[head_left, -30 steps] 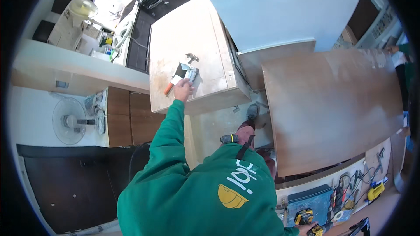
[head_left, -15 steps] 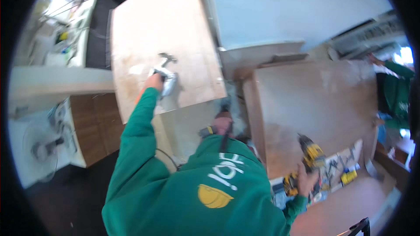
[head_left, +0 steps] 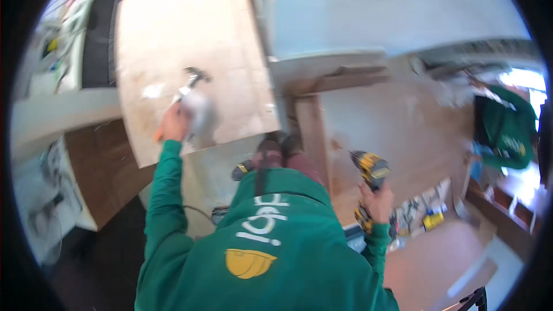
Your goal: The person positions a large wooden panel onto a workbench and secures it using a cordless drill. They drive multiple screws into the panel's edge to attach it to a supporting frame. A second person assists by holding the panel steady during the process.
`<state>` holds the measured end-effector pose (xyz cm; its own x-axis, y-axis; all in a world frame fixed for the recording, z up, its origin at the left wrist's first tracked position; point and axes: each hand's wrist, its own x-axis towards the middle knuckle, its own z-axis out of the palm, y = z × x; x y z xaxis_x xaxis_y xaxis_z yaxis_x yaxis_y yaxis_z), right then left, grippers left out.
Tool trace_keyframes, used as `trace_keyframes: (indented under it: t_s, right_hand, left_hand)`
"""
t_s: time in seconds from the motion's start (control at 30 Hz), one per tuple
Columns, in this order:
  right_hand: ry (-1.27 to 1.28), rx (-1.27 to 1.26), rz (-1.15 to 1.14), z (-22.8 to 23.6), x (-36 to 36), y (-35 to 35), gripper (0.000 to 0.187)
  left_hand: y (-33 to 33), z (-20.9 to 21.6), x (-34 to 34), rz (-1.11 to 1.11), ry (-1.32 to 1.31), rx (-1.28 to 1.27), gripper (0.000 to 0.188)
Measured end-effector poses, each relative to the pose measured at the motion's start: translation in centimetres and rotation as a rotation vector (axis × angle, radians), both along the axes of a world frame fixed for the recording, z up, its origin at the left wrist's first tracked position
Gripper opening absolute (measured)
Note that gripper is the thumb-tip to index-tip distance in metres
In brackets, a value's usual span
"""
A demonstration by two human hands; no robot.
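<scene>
Over the pale wooden counter (head_left: 184, 29), a metal claw hammer (head_left: 186, 87) with an orange handle is gripped by the left hand (head_left: 174, 122). A yellow-and-black power drill (head_left: 372, 169) is held in the right hand (head_left: 378, 201).

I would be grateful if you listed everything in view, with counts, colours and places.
Wooden top: 1, pale, upper left
Hammer: 1, grey head, on the wooden top
Blurred object: 1, whitish, beside the hammer
Drill: 1, yellow and black, in the right hand
Panel: 1, brown, right of centre
Loose tools: too blurred to count, mixed colours, lower right
Yellow tool: 1, yellow, among them
Cabinet: 1, brown, left
Fan: 1, greyish, far left, blurred
Wall: 1, pale blue, top
Co-worker: 1, green top, far right
Sweatshirt: 1, green, on the person, bottom centre
Left hand: 1, bare, at the hammer, grip unclear
Right hand: 1, bare, around the drill
</scene>
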<state>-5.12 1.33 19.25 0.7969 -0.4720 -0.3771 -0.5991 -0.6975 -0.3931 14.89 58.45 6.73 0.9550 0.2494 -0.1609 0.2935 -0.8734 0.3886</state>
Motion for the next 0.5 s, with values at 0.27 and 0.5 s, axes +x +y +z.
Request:
trace_keyframes:
  t_s: [0.27, 0.5]
  right_hand:
    - [-0.051, 0.651, -0.194, 1.7, -0.2, -0.6, 0.034]
    - [0.055, 0.695, -0.037, -1.9, -1.3, -2.2, 0.041]
  left_hand:
    - [-3.1, 6.7, -2.8, 0.643, 0.093, -1.301, 0.034]
    - [-10.3, 9.8, -4.3, 0.532, 0.215, -1.656, 0.036]
